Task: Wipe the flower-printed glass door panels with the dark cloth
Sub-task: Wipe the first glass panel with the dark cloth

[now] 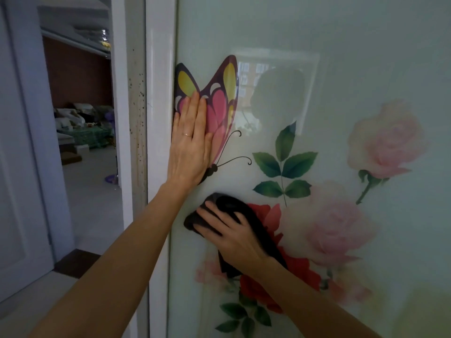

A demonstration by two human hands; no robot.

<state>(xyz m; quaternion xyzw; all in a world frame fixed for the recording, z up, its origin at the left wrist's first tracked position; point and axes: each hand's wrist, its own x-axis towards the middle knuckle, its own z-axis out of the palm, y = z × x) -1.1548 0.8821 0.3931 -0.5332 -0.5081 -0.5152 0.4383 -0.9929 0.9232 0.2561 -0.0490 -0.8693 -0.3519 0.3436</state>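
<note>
1. Dark cloth (228,203): bunched against the flower-printed glass door panel (341,32), low on its left side, over the top edge of the red rose print (302,267). A loose tail hangs below the wrist.
2. Handling, my guess: cloth is soft, light and floppy, and will slide easily on slick glass. Best held as a wad under the palm so the tail doesn't drag.
3. The panel looks stiff, smooth and glossy, with reflections showing. It's probably breakable, so firm, even pressure and no jabbing.
4. Right hand (234,232): on top of the cloth, fingers spread and only slightly bent, pressing it to the glass. Not a closed fist. Can't make out the thumb for sure.
5. Left hand (190,147): flat and open, fingers straight and together, palm on the glass over the butterfly print (222,98). It holds nothing and likely braces the door. A ring (187,134) shows on one finger.
6. White door frame (158,69) sits just left of the left hand; the post beside it is speckled with dark spots.
7. Beyond the frame is an open doorway into a dim room (83,123), clutter too small to name.
</note>
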